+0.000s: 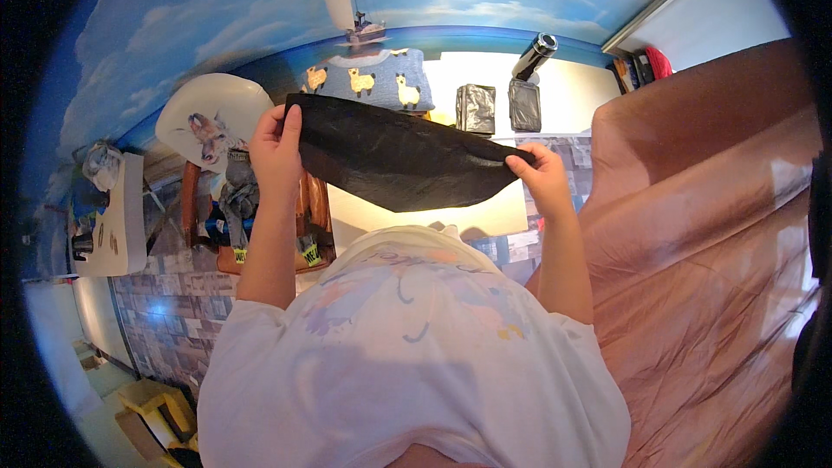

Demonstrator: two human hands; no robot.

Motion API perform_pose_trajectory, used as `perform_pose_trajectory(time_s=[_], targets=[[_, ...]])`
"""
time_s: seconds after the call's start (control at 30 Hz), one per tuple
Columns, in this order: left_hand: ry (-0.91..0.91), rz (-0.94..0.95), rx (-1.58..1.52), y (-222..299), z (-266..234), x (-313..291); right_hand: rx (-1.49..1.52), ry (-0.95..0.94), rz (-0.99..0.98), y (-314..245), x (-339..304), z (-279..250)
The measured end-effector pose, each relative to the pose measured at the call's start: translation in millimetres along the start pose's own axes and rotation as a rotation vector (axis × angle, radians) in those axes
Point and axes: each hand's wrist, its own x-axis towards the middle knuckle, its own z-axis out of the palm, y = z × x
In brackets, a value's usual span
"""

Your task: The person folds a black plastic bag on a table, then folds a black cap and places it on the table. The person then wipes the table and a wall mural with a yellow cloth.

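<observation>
Plastic bag (pixel 399 160), black and creased, spans the upper middle of the frame, held up in the air between the person's two hands. Its upper edge slopes down from left to right, and its lower edge sags to a blunt point near the centre. The left hand (pixel 279 143) is closed in a pinch, thumb in front and fingers behind, on the upper left corner. The right hand (pixel 542 175) pinches the narrower right end between thumb and fingers, a little lower in the frame.

Behind the bag, in the upper right of the frame, a white desk (pixel 576 91) carries two folded dark plastic bundles lying side by side, a left bundle (pixel 476 109) and a right bundle (pixel 524 107), with a dark, shiny cylinder (pixel 535 56) just above the latter. A blue sweater (pixel 377 78) with a pattern of yellowish llamas shows above the bag, partly hidden by it. At the upper left is a white chair (pixel 238 100) with an animal picture on its backrest; grey cloth (pixel 238 195) hangs below. A reddish-brown cover (pixel 702 208) drapes the furniture along the right side. The person's white shirt (pixel 416 338) fills the lower middle, and a blue sky mural (pixel 234 0) covers the wall at the top.
</observation>
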Motion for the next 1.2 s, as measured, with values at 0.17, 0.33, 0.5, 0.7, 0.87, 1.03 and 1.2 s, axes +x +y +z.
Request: perform_pose_trajectory(time_s=[0.17,0.33,0.5,0.7,0.87,1.03,1.2], targets=[[-0.001,-0.084,-0.073,-17,-8,-2,0.282,0.132,-0.072,11,3,-7],[-0.014,-0.152,-0.116,-21,-12,-7,0.369,0.209,-0.087,4,5,2],[-0.012,-0.139,-0.121,-20,-11,-10,0.290,0.249,-0.138,2,8,6],[0.060,-0.052,-0.045,-27,-11,-14,0.076,0.344,-0.231,-4,9,17],[0.015,0.061,0.057,-43,-19,-24,-0.083,0.468,-0.409,9,9,26],[-0.068,-0.090,0.116,-44,-22,-37,-0.102,0.451,-0.354,37,11,30],[-0.172,-0.321,0.277,-75,-52,-37,-0.237,0.455,-0.200,59,5,48]])
